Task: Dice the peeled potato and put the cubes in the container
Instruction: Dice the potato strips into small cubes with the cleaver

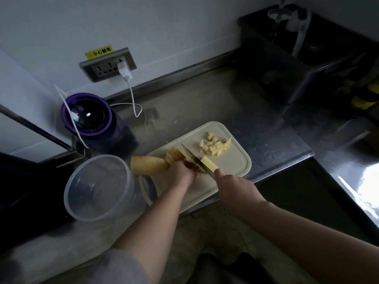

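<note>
while r grip (pixel 235 187) clasps steel knife (pixel 192 156), l grip (pixel 182 172) pinches pale potato strip (pixel 208 163)

The left hand (pixel 181 171) hides most of the potato (pixel 175 154) it holds, and the right hand (pixel 235 185) hides the knife (pixel 193 157) handle. The tap (pixel 287 15) is blurred. A yellow thing (pixel 367 97), perhaps a bottle, is cut off by the right edge.

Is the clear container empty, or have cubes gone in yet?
Empty: the container shows only bare plastic inside; the cubes lie on the cutting board.
</note>
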A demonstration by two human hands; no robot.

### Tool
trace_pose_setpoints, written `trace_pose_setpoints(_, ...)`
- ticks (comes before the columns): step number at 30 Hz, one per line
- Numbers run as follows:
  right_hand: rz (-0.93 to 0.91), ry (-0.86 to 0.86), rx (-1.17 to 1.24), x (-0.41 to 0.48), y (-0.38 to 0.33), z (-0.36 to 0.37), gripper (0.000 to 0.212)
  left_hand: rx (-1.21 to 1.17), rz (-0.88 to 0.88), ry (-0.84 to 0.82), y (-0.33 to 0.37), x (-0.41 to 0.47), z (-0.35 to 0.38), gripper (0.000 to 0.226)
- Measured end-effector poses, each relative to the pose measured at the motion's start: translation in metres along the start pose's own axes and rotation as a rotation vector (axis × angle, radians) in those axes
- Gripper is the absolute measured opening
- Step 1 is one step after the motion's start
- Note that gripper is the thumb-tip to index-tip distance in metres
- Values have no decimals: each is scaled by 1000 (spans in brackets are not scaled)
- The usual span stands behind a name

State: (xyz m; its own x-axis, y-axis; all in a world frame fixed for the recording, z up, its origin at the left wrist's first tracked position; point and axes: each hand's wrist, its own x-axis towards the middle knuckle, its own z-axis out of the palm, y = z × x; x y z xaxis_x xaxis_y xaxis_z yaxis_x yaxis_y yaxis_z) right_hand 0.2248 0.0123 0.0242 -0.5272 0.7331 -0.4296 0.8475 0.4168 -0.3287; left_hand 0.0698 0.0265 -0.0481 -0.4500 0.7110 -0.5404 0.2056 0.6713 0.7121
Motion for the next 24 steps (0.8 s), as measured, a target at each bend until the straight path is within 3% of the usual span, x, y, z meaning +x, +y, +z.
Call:
trace_pose_setpoints(12,33,-67,3,13,0,13,53,104,-17,57,-1,6,-1,27)
trace_pose_setpoints(19,55,-45,27,8,2,5,44,87,-37,1,0,4,-2,23)
trace_pose_setpoints(22,27,-11,42,2,4,3,43,63,-48,-22,3,2,-3,3)
trace_pose_setpoints(24,11,5,43,1,5,0,43,88,-51,-36,5,1,-5,9)
